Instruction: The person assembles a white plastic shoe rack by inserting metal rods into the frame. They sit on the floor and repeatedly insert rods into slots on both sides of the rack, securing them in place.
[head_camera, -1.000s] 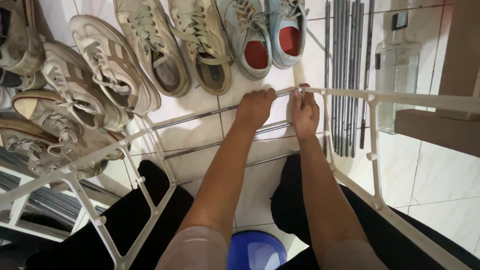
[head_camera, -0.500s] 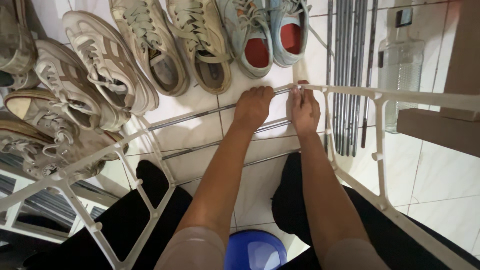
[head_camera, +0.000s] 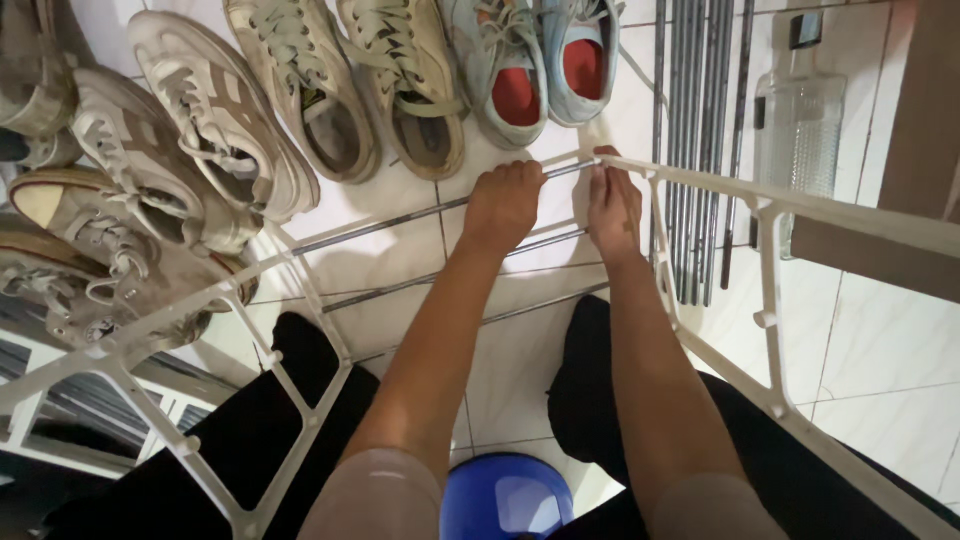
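My left hand (head_camera: 503, 203) is curled over a thin grey metal rod (head_camera: 400, 216), fingers wrapped shut around it close to its right end. The rod's long axis runs across my view, from low on the left, where it meets the left side frame (head_camera: 300, 280), rising to the right toward the corner of the white plastic side frame (head_camera: 765, 260). My right hand (head_camera: 613, 205) sits just beside the left, fingers pinched together on that corner, right where the rod's tip meets the frame's socket. So the joint lies directly under my right fingertips and just to the right of my left knuckles; the right hand is the nearer one to it, while the left steadies the shaft.

Two more rods (head_camera: 470, 268) already span the gap between the two frames, lower down and roughly parallel to the one I hold. Both frames lean out over my black-trousered legs (head_camera: 300, 420).

Beyond my hands, on the white tiled floor (head_camera: 880, 350), a bundle of spare rods (head_camera: 695, 120) lies with its long axis pointing away from me, well apart from the held rod's line. A clear glass bottle (head_camera: 800, 110) lies beside it. Pairs of worn sneakers (head_camera: 300, 90) line the floor to the left, and a blue lid-like round thing (head_camera: 505, 500) shows between my forearms.
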